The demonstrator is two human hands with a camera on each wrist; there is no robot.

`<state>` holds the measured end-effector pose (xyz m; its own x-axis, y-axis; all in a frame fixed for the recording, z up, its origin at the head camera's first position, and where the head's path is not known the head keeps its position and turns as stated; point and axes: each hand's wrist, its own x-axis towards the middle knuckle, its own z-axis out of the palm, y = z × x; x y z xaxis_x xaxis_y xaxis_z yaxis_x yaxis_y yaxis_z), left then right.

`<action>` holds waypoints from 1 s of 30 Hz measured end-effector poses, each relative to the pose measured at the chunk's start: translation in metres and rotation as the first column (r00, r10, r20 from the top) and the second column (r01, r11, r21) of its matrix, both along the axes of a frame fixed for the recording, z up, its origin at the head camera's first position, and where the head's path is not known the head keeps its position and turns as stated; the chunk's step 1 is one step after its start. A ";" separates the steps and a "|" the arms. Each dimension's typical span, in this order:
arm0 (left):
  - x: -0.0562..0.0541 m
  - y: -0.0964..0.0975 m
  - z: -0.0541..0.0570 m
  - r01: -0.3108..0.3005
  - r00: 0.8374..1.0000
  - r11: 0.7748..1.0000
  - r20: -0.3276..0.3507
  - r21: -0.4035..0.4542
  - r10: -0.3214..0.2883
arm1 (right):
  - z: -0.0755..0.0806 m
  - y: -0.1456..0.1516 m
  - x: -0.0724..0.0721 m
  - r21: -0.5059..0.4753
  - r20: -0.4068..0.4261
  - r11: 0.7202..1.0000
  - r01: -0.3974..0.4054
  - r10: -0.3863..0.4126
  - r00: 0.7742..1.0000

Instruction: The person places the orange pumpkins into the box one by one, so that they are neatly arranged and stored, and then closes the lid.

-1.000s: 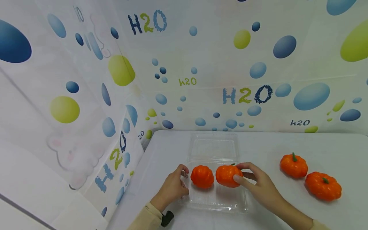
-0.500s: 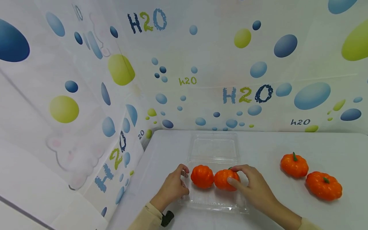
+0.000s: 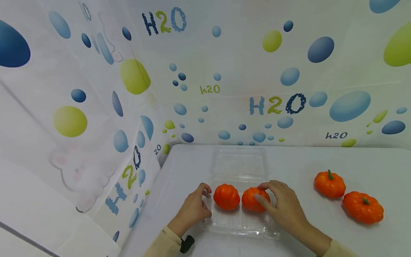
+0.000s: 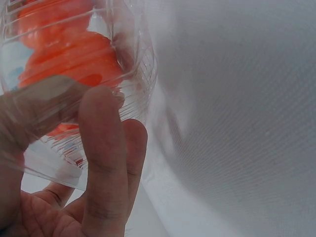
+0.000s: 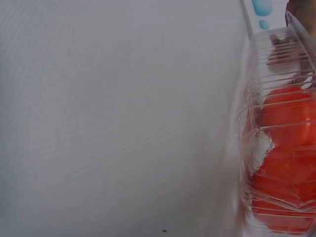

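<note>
A clear plastic clamshell box (image 3: pixel 239 225) lies unfolded on the table, its lid (image 3: pixel 239 164) toward the wall. At its left side my left hand (image 3: pixel 192 207) pinches the rim; in the left wrist view the fingers (image 4: pixel 101 158) curl by the ribbed wall (image 4: pixel 140 74). One small orange pumpkin (image 3: pixel 226 197) sits inside on the left. My right hand (image 3: pixel 285 205) holds a second orange pumpkin (image 3: pixel 250 205) in the right half, thumb in front and fingers behind. Through the box wall, orange shapes (image 5: pixel 291 113) show in the right wrist view.
Two more orange pumpkins with green stems, one farther back (image 3: pixel 329 184) and one nearer (image 3: pixel 363 208), rest on the white table (image 3: pixel 295 164) at the right. A white curtain (image 3: pixel 224 60) with blue and green dots stands behind and at the left.
My right hand has brought its pumpkin down into the box's right half, first against the other pumpkin, then slightly right, leaving a narrow gap. My left hand stays at the rim.
</note>
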<state>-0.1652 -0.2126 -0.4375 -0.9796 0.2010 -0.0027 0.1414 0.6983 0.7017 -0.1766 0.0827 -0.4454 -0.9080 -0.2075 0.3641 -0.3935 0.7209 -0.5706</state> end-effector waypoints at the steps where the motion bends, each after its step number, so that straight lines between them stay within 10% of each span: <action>1: 0.000 0.000 0.000 0.000 1.000 1.000 0.000 0.000 0.000 | 0.000 0.000 0.000 0.009 -0.002 1.000 0.003 -0.003 1.000; 30: -0.001 0.001 0.000 0.000 1.000 1.000 0.005 0.002 0.000 | -0.006 0.014 0.006 0.006 0.074 1.000 -0.007 0.007 0.997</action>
